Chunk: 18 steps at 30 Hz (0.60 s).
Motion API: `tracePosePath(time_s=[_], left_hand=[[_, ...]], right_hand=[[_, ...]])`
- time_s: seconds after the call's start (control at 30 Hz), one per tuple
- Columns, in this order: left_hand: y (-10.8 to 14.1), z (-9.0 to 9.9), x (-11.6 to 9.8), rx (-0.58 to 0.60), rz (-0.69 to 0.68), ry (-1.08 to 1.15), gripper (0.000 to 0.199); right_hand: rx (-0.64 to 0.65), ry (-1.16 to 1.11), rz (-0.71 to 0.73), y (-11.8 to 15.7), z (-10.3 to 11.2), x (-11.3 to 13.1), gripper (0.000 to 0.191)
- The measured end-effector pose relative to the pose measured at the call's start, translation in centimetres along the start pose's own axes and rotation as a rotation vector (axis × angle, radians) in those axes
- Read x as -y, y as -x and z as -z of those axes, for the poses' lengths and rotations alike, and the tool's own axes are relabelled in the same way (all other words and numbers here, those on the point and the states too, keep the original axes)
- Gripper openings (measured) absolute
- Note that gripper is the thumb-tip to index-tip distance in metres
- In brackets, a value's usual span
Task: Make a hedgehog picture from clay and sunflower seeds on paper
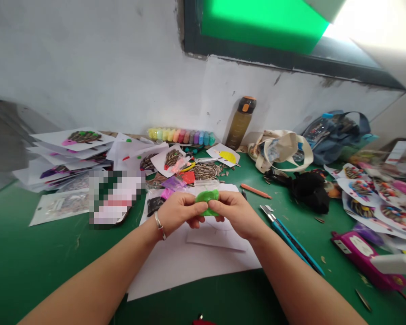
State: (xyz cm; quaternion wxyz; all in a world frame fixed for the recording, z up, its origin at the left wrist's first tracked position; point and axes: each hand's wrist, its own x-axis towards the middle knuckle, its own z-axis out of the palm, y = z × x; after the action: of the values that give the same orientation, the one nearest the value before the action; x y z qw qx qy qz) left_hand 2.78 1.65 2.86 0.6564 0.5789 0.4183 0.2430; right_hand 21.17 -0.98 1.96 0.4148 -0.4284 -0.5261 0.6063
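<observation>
Both hands meet at the middle of the view, above white paper (162,264) on a green table. Between them is a flattened piece of green clay (207,197). My left hand (182,208), with a silver bracelet at its wrist, pinches the clay's left side, thumb on top. My right hand (235,211) grips the right side the same way. Beneath the hands lies a smaller sheet (216,239) with faint pencil lines. Just behind them are a pile of sunflower seeds (208,170), a red clay piece (188,177) and a purple packet (172,184).
Stacked papers (71,155) with seed pictures stand at the left. A bottle (242,123) and a cloth bag (279,151) are by the wall. To the right lie an orange pencil (256,191), a blue cutter (291,239) and a magenta device (367,259).
</observation>
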Motion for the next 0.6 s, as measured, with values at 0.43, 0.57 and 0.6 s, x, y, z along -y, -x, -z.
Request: tracePosePath(time_s=[0.43, 0.57, 0.6], left_hand=[[0.2, -0.17, -0.24, -0.014, -0.05, -0.048, 0.033], [0.15, -0.13, -0.24, 0.029, -0.043, -0.05, 0.031], [0.14, -0.18, -0.23, 0.027, -0.045, -0.052, 0.031]], right_hand=[[0.004, 0.001, 0.017, 0.09, -0.16, 0.18, 0.019], [-0.036, 0.034, 0.02, 0.16, -0.03, 0.31, 0.018], [-0.048, 0.046, 0.017, 0.18, -0.01, 0.27, 0.018]])
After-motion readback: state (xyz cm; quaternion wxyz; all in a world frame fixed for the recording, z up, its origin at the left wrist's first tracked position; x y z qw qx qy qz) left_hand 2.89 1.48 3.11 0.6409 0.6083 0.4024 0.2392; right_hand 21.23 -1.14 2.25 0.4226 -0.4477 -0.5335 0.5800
